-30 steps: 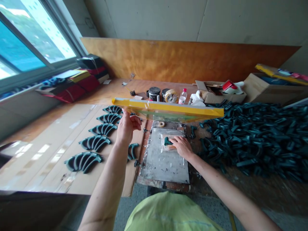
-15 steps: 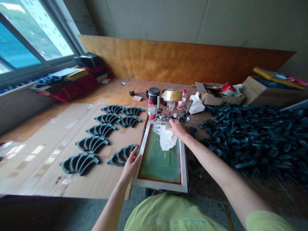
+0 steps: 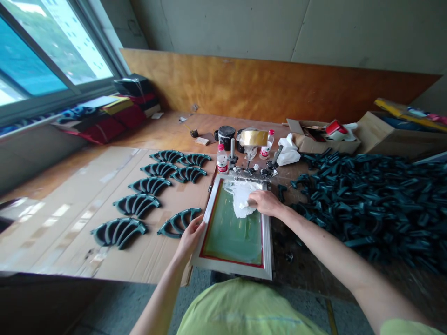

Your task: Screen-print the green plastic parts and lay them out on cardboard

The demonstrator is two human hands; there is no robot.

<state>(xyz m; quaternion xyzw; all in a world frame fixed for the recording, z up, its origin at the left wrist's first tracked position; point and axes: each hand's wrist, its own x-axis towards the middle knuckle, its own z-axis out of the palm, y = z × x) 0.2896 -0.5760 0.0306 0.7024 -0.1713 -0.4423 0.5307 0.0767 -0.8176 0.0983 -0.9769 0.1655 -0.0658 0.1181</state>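
Observation:
A screen-printing frame (image 3: 267, 251) with a green mesh lies flat in front of me. My left hand (image 3: 190, 236) grips its left edge, fingers curled round the rim. My right hand (image 3: 266, 203) rests on the upper part of the mesh, closed on a white wad (image 3: 241, 201) that looks like cloth or paper. Dark teal curved plastic parts (image 3: 138, 204) lie in rows on cardboard to the left of the frame; the nearest one (image 3: 179, 222) is just beside my left hand.
A big heap of the same teal parts (image 3: 373, 195) fills the right side. Behind the frame stand a small bottle (image 3: 221, 159), black tins (image 3: 226, 136), a tape roll (image 3: 253, 137) and clamps. Cardboard boxes (image 3: 394, 135) sit at back right, stacked cloth (image 3: 115, 116) under the window.
The frame, raised one second ago, has swung down flat over the plate and the part. My left hand moved to its left edge; my right hand took the white wad and slid it down the mesh.

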